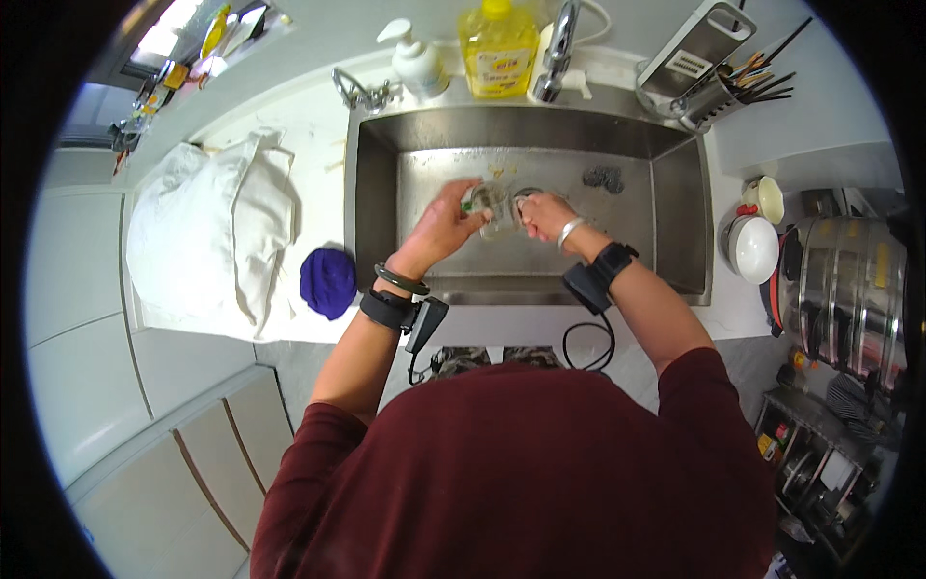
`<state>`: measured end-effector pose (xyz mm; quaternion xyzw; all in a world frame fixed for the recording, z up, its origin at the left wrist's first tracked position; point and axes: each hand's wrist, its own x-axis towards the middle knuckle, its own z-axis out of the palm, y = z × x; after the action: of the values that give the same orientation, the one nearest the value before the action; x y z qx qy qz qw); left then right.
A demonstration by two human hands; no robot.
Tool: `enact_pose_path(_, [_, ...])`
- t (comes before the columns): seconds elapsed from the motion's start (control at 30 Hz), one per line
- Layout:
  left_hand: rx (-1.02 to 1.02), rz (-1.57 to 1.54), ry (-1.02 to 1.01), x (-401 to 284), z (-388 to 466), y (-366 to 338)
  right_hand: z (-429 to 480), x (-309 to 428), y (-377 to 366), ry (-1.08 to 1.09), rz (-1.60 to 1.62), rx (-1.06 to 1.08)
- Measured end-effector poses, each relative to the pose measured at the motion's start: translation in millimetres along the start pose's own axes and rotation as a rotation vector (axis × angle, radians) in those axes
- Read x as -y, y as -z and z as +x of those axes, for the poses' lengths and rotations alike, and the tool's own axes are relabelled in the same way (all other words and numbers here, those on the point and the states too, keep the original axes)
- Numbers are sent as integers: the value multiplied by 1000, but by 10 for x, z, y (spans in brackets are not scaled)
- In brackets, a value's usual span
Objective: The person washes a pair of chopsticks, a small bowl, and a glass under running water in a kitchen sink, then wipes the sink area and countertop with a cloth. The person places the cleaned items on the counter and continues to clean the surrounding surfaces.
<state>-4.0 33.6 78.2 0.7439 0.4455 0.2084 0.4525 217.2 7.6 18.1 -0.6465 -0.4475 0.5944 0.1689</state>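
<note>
Over the stainless steel sink, my left hand holds a clear, see-through cup between thumb and fingers. A small green spot shows by its rim. My right hand is closed around a small dark, shiny round-edged thing right beside the cup. The fingers hide most of it, so its kind is unclear. Further right on the sink floor lies a dark mottled lump. A few yellowish scraps stick to the wet metal behind the cup.
Behind the sink stand a white pump bottle, a yellow detergent bottle and a chrome faucet. A grater leans near a utensil holder. Bowls sit right; a purple cloth and white fabric lie left.
</note>
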Motion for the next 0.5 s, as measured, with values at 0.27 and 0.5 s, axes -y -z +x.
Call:
enact_pose_path(0.27, [132, 16, -164, -118, 378, -162, 81, 178, 730, 534, -278, -451])
enact_pose_path(0.5, [-107, 401, -313, -389, 631, -223, 658, 564, 1488, -9, 170, -523])
